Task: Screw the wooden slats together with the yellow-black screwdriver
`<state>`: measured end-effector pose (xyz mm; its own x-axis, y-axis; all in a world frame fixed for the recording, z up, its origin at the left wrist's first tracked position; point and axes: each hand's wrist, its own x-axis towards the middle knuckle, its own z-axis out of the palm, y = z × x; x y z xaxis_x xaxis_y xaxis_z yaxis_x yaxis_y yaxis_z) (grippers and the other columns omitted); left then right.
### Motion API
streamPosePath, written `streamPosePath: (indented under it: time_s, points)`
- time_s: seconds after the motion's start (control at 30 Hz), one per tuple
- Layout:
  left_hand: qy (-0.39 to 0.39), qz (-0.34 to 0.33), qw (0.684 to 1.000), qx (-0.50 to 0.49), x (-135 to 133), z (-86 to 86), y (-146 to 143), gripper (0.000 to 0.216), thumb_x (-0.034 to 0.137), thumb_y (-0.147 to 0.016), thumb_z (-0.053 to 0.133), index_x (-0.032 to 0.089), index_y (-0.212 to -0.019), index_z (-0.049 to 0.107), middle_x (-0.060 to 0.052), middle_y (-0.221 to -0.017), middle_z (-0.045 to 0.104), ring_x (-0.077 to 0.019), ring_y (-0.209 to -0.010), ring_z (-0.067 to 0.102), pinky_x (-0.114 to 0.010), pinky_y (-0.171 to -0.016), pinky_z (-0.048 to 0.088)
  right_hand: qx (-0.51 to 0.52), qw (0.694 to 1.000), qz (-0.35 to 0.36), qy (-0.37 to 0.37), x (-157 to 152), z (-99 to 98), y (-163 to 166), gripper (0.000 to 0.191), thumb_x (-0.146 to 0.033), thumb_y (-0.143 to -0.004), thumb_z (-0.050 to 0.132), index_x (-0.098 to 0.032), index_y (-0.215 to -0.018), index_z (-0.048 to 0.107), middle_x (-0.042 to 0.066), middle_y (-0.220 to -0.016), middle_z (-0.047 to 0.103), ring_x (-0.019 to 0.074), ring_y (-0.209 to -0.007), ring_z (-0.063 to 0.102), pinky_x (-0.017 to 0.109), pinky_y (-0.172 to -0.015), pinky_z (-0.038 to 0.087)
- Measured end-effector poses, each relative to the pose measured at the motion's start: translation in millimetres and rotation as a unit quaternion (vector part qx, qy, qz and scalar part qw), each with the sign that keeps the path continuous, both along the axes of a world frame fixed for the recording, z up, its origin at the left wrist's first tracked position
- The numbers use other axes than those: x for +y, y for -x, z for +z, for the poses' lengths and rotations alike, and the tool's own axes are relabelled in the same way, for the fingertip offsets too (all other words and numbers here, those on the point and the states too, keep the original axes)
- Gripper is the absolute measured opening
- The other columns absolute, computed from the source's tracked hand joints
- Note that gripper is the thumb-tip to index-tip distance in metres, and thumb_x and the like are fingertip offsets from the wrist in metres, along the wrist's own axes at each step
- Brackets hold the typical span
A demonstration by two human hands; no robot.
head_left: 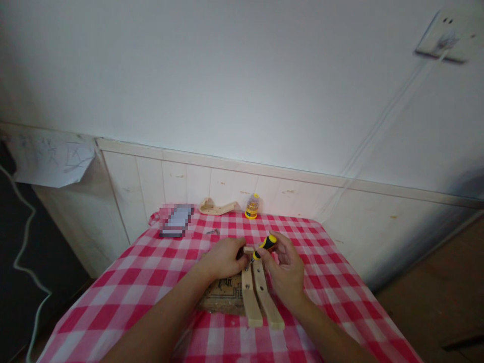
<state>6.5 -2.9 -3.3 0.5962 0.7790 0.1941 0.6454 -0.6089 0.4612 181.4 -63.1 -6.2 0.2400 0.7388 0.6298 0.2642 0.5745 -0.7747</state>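
Two pale wooden bars, a left bar (252, 306) and a right bar (271, 304), lie side by side with dark holes or screw heads along them. Beneath them is a worn board (221, 301) with dark printed patterns. My left hand (226, 258) is closed at the far end of the left bar, pinching it near a small wooden end (248, 249). A yellow-and-black screwdriver (269, 242) is gripped in my right hand (286, 272), tilted with its tip down toward the bars. My fingers partly hide the exact contact point of the tip.
The table has a red-and-white checked cloth (151, 297). Along its back edge are a blurred phone-like device (177, 221), an angled wooden piece (218, 208) and a small yellow-capped container (251, 206). Small metal pieces (213, 232) lie nearer. The wall (227, 181) rises behind.
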Motion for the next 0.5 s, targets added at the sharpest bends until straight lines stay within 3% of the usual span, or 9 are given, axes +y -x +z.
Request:
streamPosePath:
  time_s: [0.5]
  points:
    - [0.015, 0.011, 1.000, 0.015, -1.4, 2.6, -0.4, 0.017, 0.034, -0.087, 0.052, 0.020, -0.091, 0.062, -0.007, -0.086, 0.072, -0.0226, -0.077, 0.066, -0.030, -0.060, 0.033, -0.027, 0.999, -0.001, 0.040, 2.5, 1.3, 1.5, 0.046, -0.032, -0.082, 0.079, -0.022, -0.125, 0.069, 0.003, -0.088, 0.075, 0.0185, -0.076, 0.068, 0.034, -0.075, 0.057]
